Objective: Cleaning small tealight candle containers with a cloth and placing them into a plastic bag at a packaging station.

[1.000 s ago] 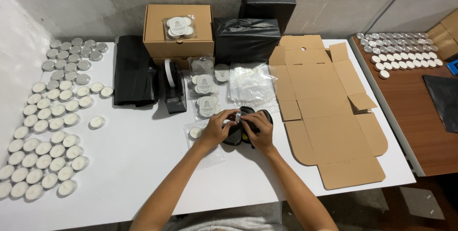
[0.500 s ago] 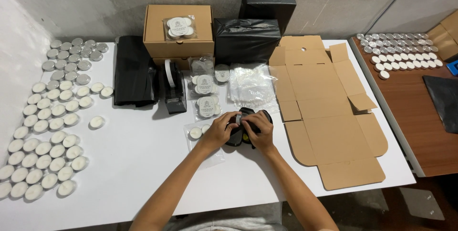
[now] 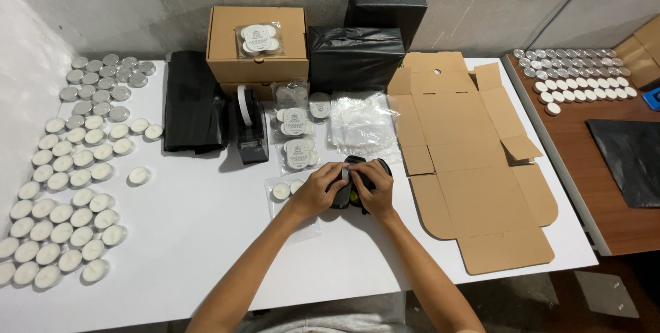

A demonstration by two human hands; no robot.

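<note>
Little has shifted since the earlier frame: left hand (image 3: 317, 191) and right hand (image 3: 375, 189) remain closed together around a small black device (image 3: 347, 195) on the white table (image 3: 206, 237), rigid and light, best gripped by its sides. Beside it a clear bag (image 3: 285, 192) holds two tealights; farther back, an open-topped brown box (image 3: 258, 41) carries a bagged set.

Small black device (image 3: 357, 185), flat on white table, mid-front
</note>
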